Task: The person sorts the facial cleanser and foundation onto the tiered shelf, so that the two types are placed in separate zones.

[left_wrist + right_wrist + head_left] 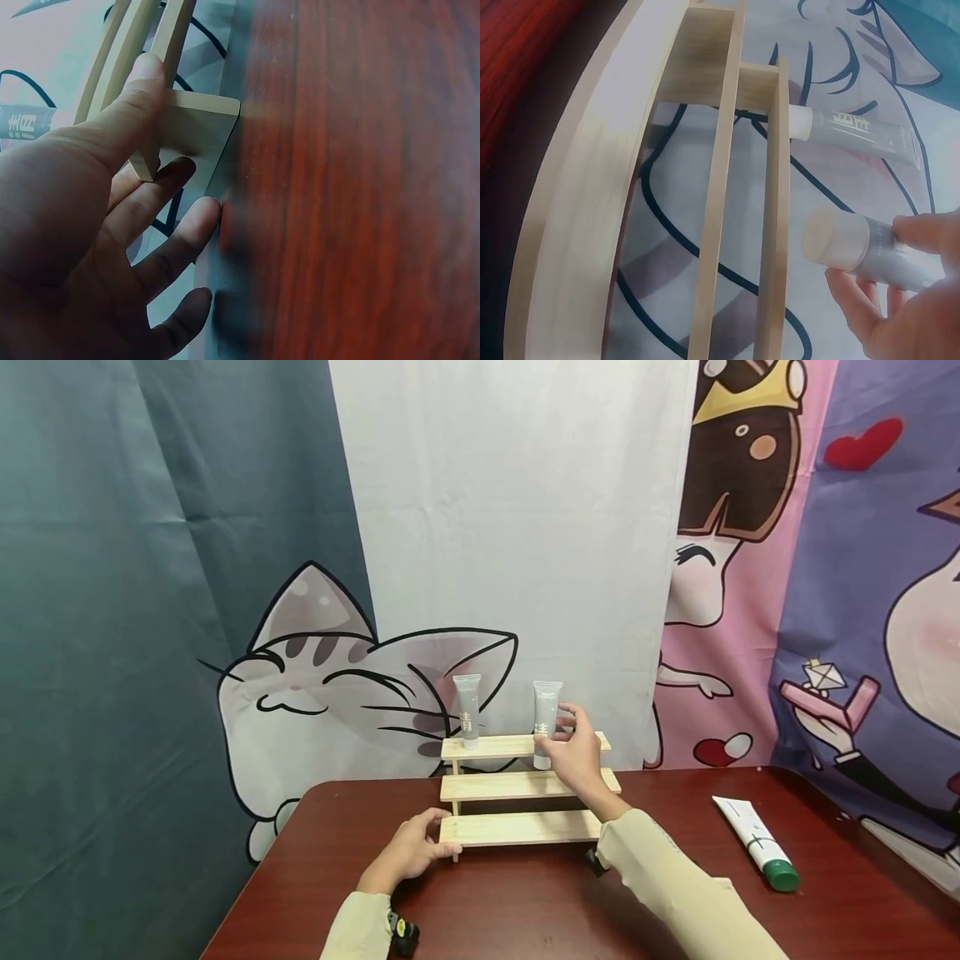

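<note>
A three-step wooden rack (517,828) stands on the table. My left hand (411,850) grips the left end of its lowest step; in the left wrist view the thumb (142,82) lies over the board with fingers beneath. One grey tube (467,710) stands upright, white cap down, on the left of the top step. My right hand (577,753) pinches a second grey tube (546,702), upright, by the rack's right half. In the right wrist view this tube's white cap (832,238) is apart from the top board (774,225).
A white tube with a green cap (756,843) lies on the red-brown table (510,910) at the right. Behind the table hangs a printed cloth (525,527) with cartoon figures. A small pale piece (722,883) shows beside the right sleeve.
</note>
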`<state>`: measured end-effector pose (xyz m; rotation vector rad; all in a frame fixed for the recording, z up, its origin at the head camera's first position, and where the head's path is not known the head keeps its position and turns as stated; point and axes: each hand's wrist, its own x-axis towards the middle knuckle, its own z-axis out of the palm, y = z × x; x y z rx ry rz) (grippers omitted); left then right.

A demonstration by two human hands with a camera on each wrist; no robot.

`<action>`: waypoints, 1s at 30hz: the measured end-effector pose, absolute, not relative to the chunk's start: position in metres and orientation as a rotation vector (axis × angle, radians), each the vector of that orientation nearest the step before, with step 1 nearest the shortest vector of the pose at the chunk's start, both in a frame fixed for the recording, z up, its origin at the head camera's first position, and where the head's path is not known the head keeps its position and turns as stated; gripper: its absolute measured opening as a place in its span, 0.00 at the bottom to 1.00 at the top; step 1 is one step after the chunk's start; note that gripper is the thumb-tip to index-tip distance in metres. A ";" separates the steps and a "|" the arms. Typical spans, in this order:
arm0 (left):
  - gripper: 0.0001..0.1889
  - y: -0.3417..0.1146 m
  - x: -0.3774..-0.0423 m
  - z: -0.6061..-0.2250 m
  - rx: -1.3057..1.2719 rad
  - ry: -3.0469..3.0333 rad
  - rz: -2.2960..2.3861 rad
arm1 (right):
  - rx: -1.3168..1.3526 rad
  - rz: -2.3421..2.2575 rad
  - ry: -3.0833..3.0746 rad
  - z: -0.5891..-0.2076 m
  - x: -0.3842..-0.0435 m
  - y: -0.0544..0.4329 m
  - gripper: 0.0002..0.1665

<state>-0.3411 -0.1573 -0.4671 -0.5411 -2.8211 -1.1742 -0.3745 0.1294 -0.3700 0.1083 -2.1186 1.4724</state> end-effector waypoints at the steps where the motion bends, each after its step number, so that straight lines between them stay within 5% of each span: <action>1: 0.32 -0.157 -0.341 -0.467 -0.546 -2.818 -1.178 | 0.109 1.477 -2.117 -0.370 -0.374 0.128 0.40; 30: 0.31 -0.157 -0.341 -0.468 -0.540 -2.826 -1.151 | 0.190 1.462 -2.058 -0.370 -0.401 0.099 0.36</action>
